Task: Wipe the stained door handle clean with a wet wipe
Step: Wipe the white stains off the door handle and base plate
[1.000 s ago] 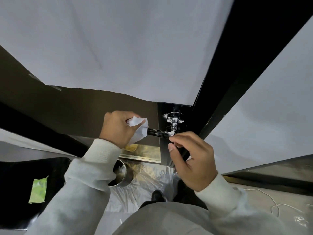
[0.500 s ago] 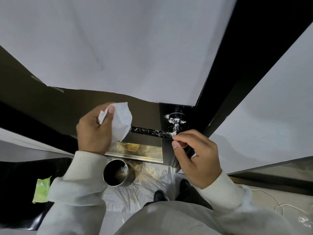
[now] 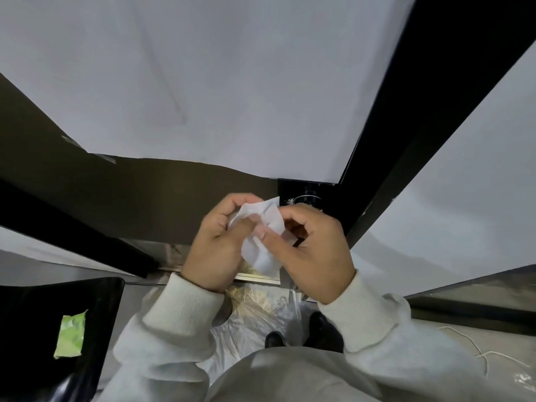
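A white door (image 3: 217, 82) filled the upper frame; at centre, left hand (image 3: 214, 242) and right hand (image 3: 313, 253) both pinched the wet wipe (image 3: 264, 227), hiding most of the door handle (image 3: 307, 198).

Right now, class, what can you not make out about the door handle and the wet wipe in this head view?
- Door handle: its lever lies behind both hands; only the round base shows, so remaining stains cannot be judged.
- Wet wipe: bunched between the fingers; any dirt on it is hidden.
- Green packet: print too small to read.
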The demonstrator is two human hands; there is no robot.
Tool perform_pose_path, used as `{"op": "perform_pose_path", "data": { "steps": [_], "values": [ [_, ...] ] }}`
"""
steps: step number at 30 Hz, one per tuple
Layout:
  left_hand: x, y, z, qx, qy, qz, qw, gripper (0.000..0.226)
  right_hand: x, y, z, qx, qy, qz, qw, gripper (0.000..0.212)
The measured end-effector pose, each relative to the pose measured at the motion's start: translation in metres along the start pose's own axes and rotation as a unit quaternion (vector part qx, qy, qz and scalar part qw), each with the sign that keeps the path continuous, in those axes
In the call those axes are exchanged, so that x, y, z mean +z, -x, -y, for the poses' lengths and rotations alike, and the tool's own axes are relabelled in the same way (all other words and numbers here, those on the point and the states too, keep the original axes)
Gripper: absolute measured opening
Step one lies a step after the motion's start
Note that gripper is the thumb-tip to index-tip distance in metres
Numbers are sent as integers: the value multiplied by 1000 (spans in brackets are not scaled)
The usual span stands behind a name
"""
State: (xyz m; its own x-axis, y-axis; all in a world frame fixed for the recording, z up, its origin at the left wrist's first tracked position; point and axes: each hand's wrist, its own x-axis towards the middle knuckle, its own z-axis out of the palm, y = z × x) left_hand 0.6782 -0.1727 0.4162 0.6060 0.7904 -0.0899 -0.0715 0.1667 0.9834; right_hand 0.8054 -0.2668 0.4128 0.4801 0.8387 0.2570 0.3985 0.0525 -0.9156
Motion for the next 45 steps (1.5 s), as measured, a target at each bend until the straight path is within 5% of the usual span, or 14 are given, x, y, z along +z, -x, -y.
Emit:
{"op": "perform_pose_path", "data": {
  "steps": [3,9,14,16,28,35,39,42,45],
  "values": [
    [0,-2,-4,-26,21,-6,999,25,-5,0,-7,-27,47,-56,997,6],
    [-4,-3,0,-27,-77,-32,996,10,-7,20,-11,-23,26,-70,997,10],
    [-4,-1,9,93,-332,-66,936,26,-2,42,-18,31,0,-80,996,23],
    [-1,-3,15,170,-379,-52,908,22,-6,45,-23,24,-2,-80,996,13],
    [28,-2,39,192,-403,-104,889,21,-34,43,-29,39,19,-121,992,10],
    [47,8,48,185,-514,-55,836,21,-19,36,-56,-73,285,-25,955,32],
    [51,7,50,163,-527,-31,834,24,-9,30,-61,-65,287,-44,955,22],
    [44,9,46,165,-533,-55,828,26,-7,22,-63,-143,379,-18,914,20],
    [39,16,37,177,-468,-103,860,36,-11,23,-71,-150,386,-58,908,16]
  ]
}}
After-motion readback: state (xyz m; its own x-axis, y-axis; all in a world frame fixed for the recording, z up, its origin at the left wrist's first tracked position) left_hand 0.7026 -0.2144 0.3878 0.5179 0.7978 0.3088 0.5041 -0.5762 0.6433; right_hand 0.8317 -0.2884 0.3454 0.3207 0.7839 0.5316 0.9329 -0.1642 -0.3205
